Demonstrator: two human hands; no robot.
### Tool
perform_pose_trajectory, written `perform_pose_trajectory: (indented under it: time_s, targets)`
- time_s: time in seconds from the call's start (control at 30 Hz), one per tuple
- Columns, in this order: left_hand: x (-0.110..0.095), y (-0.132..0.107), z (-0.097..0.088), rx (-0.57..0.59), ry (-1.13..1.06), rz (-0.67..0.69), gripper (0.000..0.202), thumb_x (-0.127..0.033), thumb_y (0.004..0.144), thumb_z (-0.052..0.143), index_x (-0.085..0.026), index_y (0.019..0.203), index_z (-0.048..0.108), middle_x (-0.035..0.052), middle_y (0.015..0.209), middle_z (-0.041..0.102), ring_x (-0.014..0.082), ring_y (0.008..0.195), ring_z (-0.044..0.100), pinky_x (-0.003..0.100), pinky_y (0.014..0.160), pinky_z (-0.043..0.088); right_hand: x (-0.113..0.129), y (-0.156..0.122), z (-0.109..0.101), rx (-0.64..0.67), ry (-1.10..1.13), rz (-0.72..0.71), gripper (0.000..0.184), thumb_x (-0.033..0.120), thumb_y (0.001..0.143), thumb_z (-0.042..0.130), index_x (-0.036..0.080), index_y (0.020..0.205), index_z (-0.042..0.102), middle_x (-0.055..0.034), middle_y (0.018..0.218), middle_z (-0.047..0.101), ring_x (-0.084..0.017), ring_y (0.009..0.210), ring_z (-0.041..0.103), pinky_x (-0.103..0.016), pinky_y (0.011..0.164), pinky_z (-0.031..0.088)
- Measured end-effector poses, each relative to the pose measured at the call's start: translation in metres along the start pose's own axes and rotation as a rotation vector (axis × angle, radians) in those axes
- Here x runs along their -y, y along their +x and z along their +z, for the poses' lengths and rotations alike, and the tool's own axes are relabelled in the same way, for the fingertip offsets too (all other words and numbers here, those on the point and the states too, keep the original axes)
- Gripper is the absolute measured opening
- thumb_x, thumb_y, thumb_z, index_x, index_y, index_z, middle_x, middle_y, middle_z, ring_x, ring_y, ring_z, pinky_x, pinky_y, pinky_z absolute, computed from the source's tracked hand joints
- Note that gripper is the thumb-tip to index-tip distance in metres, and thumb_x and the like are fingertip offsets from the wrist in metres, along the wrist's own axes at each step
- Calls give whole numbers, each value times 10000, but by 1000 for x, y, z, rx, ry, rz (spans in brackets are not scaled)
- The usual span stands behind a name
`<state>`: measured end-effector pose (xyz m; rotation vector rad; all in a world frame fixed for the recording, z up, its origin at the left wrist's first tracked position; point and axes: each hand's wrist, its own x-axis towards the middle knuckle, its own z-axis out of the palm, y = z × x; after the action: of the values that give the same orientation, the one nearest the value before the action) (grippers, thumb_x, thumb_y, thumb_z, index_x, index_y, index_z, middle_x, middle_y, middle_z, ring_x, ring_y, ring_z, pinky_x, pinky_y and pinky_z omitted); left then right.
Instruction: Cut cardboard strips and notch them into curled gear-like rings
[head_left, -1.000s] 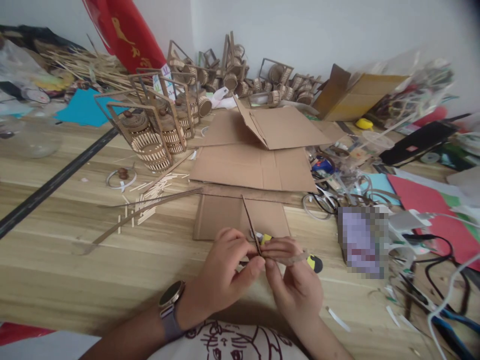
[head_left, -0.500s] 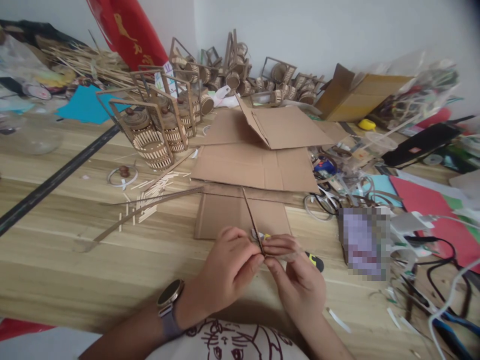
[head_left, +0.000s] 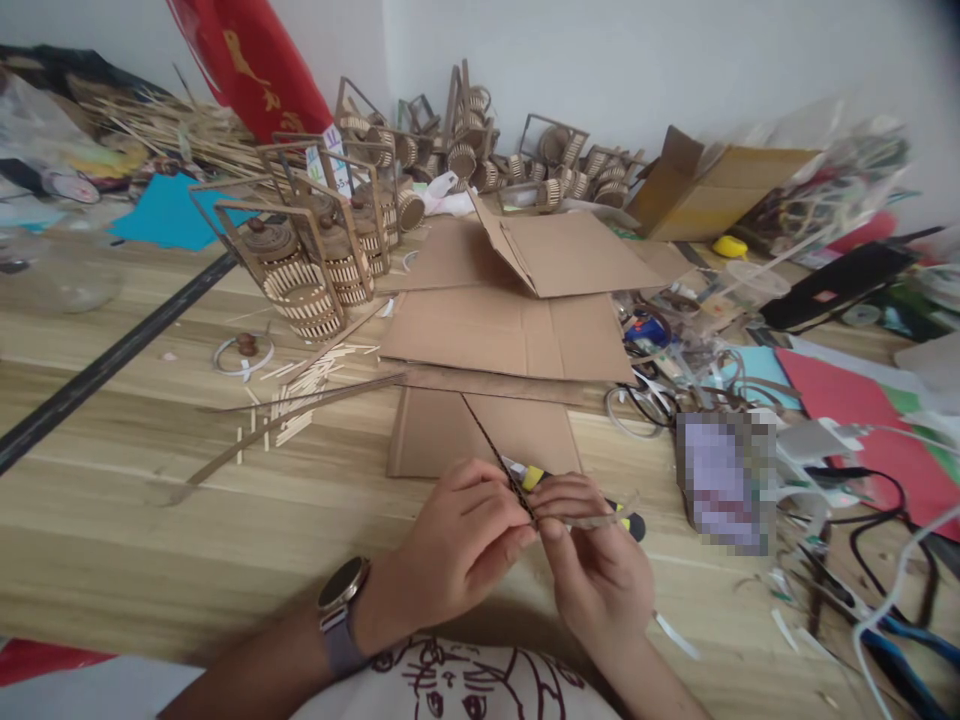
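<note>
My left hand, with a watch on the wrist, pinches a narrow brown strip that looks like corrugated cardboard seen on edge. My right hand grips the strip's near end, fingertips close to the left ones. A thin pale-brown band sticks out rightward from the right fingers; whether it belongs to the same strip I cannot tell. Partly hidden behind the right hand lies a yellow and black utility knife. Flat cardboard pieces lie just beyond both hands.
Small lidded bamboo baskets with tall handles stand back left, near loose short sticks. More baskets are piled by the wall. An open carton is at the back right. Cables, papers and blue-handled pliers crowd the right side.
The strip's far end has swung left and now slants more. The pale band shows further out from the right hand, and more of the knife is visible. Both hands keep their grip.
</note>
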<state>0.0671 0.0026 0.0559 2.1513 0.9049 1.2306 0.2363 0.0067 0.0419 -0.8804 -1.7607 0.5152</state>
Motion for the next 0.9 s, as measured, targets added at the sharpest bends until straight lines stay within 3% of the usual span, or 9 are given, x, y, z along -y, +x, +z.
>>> perform_pose_trajectory:
  time_s: [0.23,0.43,0.63,0.9]
  targets:
    - [-3,3,-3,-17,-30,-31,165,-169,967,461,-197,838,560,36,787,654,194,918,573,333,850,493,2,3,0,-7,36,65,116,147,920,549,228,895,628,-35,804,662,-196,822,645,-357,713,546]
    - [0,4,2,-88,165,-74,99,-162,935,507,-186,898,596,49,845,685,201,889,592,355,839,486,0,1,-2,-41,-288,-109,154,126,881,604,242,978,632,-44,871,708,-219,862,669,-413,768,527]
    - [0,3,6,-140,93,-189,142,-72,854,512,-183,834,598,35,787,645,176,827,604,294,752,494,1,2,-3,-7,-462,-224,214,96,851,636,234,1015,638,-25,883,740,-203,886,673,-387,817,471]
    - [0,3,4,-141,124,-139,144,-76,849,508,-190,805,585,26,748,629,182,827,588,315,777,485,2,3,0,-25,-377,-167,152,113,876,598,242,955,605,-16,836,713,-203,826,682,-400,781,487]
